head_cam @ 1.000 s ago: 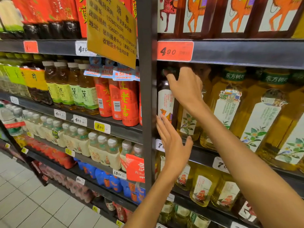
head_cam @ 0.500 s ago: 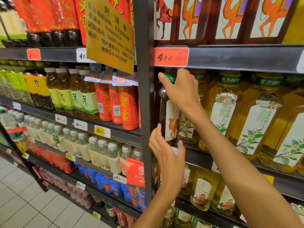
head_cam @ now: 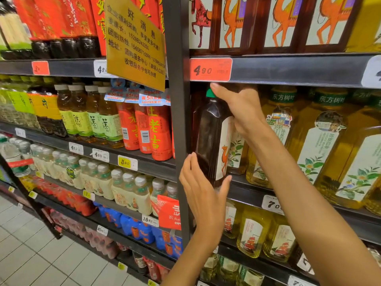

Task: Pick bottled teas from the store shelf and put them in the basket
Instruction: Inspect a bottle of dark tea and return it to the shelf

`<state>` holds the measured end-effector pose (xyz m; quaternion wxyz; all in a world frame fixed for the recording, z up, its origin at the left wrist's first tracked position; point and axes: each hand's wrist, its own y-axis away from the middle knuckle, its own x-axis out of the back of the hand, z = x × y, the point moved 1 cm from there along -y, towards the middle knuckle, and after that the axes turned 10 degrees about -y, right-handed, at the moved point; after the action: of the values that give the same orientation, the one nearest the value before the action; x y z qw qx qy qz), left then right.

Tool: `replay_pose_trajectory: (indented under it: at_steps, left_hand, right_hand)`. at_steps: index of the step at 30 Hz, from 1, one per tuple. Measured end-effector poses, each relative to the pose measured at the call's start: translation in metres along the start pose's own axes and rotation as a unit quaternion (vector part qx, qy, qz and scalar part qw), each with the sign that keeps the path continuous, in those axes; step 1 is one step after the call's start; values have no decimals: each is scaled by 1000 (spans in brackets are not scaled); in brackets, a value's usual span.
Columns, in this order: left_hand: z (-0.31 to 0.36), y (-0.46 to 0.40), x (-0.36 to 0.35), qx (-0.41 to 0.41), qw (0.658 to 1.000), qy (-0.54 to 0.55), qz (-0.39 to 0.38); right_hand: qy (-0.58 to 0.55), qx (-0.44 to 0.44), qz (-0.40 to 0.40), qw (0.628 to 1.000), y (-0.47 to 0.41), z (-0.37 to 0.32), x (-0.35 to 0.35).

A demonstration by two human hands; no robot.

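A tall dark brown tea bottle (head_cam: 210, 137) with a green cap and a white camel label stands tilted at the left end of the middle shelf (head_cam: 247, 195). My right hand (head_cam: 241, 108) grips its neck and shoulder from the right, just under the upper shelf. Below it, my left hand (head_cam: 203, 190) is spread with straight fingers beside the bottle's base, touching or nearly touching it. No basket is in view.
Large yellow tea bottles (head_cam: 321, 145) fill the shelf to the right. A black upright post (head_cam: 179, 120) stands just left of the dark bottle. Red cans and green-label bottles (head_cam: 107, 124) sit on the left bay, and a yellow sign (head_cam: 136, 40) hangs above.
My right hand has drawn the dark bottle forward and outward from the shelf row. My left hand has risen to the bottle's base. The view has moved closer.
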<state>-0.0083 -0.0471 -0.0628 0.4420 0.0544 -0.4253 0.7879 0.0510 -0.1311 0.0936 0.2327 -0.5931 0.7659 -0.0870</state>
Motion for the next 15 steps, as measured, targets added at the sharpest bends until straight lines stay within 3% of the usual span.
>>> replay_pose_trajectory:
  at_steps: [2, 6, 11, 15]
  left_hand:
    - [4, -1, 1, 20, 999, 7, 30]
    - [-3, 0, 4, 40, 999, 33, 3]
    - [-22, 2, 19, 44, 989, 101, -101]
    - [-36, 10, 36, 75, 952, 231, -185]
  right_hand:
    - [-5, -6, -7, 1000, 1, -1, 1]
    - [-29, 7, -13, 999, 7, 1, 3]
    - [-5, 37, -49, 998, 26, 9, 5]
    - [0, 18, -60, 998, 37, 21, 7]
